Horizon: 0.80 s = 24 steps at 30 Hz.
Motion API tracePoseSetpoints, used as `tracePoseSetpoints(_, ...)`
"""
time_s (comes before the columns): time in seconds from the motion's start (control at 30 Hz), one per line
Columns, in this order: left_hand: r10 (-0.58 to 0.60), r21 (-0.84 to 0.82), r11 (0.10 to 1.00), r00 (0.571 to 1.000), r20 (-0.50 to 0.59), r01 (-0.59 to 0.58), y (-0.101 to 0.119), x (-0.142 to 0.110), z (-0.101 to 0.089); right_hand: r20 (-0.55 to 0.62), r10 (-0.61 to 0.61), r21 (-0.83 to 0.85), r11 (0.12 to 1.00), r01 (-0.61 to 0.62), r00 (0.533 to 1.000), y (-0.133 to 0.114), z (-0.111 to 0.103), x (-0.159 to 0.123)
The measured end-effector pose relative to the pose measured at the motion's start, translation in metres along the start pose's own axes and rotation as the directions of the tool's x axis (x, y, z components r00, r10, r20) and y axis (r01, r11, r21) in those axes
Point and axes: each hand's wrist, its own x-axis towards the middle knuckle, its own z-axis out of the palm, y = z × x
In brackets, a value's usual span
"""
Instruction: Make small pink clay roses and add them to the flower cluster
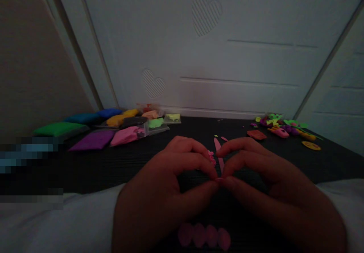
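Note:
My left hand point(182, 173) and my right hand point(264, 181) meet in the middle, thumbs and index fingers pinched on a small piece of pink clay point(219, 179). Most of that piece is hidden by the fingertips. Nearer to me, a row of several flat pink clay discs point(205, 235) lies on the dark table, their edges overlapping or touching. Just beyond the fingers is a pink clay knife point(218, 149), pointing away from me. Beside it, small curled pink clay shapes point(211, 158) show partly behind my left fingers.
Bags of coloured clay lie at the back left, among them purple point(92, 140), green point(59, 128) and pink point(125, 135). At the back right are finished-looking clay figures point(280, 130), a reddish clay lump point(256, 134) and a yellow oval piece point(311, 145). A white panel point(199, 56) rises behind the table.

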Motion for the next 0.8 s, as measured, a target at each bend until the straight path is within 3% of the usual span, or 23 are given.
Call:
tracePoseSetpoints(0.17,0.017,-0.002,1.000,1.000,0.001,-0.017,-0.0011,0.0012,0.0014,-0.056,0.049,0.028,0.998,-0.047,0.997,-0.0008,0.0039,0.0006)
tracePoseSetpoints(0.47,0.002,0.049,0.999,0.996,0.093,-0.007,-0.0039,-0.0010,-0.0028,0.034,0.134,0.027,0.991,-0.135,0.990,-0.0065,0.0009,-0.0014)
tracePoseSetpoints(0.7,0.015,0.034,0.999,0.999,0.049,-0.016,-0.0020,0.0018,-0.0005,0.007,0.095,0.101,0.990,-0.095,0.995,0.0005,0.0012,0.0026)
tracePoseSetpoints(0.8,0.001,0.007,1.000,1.000,0.013,-0.001,0.0001,0.0027,-0.0008,0.096,0.109,0.092,0.989,-0.117,0.989,0.0019,-0.0019,0.0038)
